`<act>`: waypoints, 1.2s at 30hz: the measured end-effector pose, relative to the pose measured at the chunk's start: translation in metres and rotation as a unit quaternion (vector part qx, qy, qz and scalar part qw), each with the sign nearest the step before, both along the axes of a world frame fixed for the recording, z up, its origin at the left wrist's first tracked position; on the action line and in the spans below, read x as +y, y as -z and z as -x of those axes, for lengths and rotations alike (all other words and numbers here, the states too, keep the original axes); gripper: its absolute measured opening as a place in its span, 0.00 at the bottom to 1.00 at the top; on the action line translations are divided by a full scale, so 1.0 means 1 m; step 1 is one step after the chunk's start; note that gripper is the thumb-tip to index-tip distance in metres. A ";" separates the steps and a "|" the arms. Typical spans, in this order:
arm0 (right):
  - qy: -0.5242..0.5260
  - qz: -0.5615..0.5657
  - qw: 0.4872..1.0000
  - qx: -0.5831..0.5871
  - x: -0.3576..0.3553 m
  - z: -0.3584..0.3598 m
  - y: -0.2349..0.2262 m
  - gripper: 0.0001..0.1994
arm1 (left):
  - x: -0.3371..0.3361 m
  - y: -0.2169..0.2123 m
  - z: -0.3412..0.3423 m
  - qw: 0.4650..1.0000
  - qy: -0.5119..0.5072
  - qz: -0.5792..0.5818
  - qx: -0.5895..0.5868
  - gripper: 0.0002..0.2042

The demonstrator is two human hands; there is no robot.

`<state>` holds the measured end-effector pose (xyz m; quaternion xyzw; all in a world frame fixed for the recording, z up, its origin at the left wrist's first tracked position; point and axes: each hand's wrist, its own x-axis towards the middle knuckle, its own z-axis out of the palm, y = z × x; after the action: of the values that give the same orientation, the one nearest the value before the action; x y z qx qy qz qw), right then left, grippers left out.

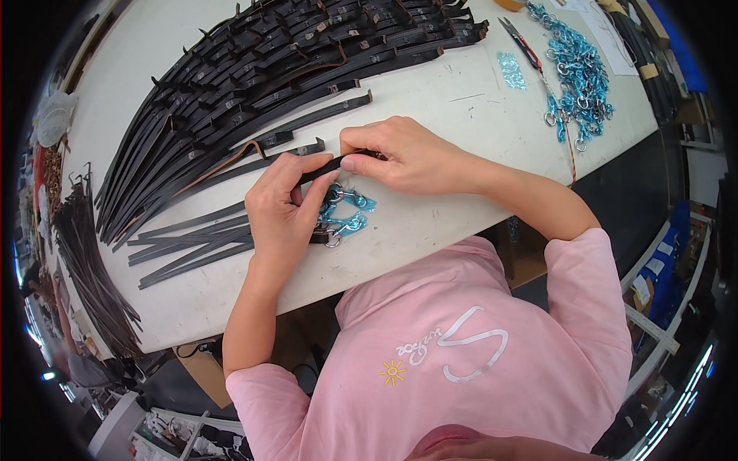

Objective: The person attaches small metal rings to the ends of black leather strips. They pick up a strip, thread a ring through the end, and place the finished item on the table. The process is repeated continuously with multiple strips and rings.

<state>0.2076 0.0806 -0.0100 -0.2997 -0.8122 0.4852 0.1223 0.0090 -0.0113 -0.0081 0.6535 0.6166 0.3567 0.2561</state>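
My left hand (pixel 278 198) and right hand (pixel 406 156) pinch one narrow black strap (pixel 326 167), on my side of the fan of dark straps (pixel 254 100). It seems light, firm yet bendable, perhaps smooth; I'd grip its flat faces, fingertips close together.

Your pink short-sleeved T-shirt (pixel 492 407) carries a small yellow sun print (pixel 392 373) with pointed rays. Just to the right of that sun is white script (pixel 419 347); farther right, a bold white curve (pixel 503 342). Your left sleeve (pixel 265 388) lies to the sun's left, your right sleeve (pixel 588 280) well to its right. Both hems are plain pink, leaving your forearms (pixel 257 311) bare.
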 end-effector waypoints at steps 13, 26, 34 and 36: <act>-0.031 0.203 0.978 0.021 0.016 -0.004 -0.006 0.13 | 0.003 0.002 0.000 0.999 -0.002 -0.036 0.002 0.09; -0.002 0.126 0.992 0.002 0.013 -0.011 -0.012 0.12 | 0.008 -0.009 0.006 0.995 0.026 0.056 -0.072 0.08; -0.018 0.179 0.982 0.050 0.014 -0.011 -0.010 0.14 | 0.030 -0.028 0.016 0.932 0.097 0.255 -0.237 0.10; -0.017 0.183 0.982 0.054 0.014 -0.011 -0.010 0.14 | 0.032 -0.024 0.017 0.922 0.097 0.275 -0.256 0.09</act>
<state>0.2182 0.0951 -0.0003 -0.2764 -0.7071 0.6431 0.1005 -0.0083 0.0207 0.0160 0.5006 0.5371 0.3013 0.6083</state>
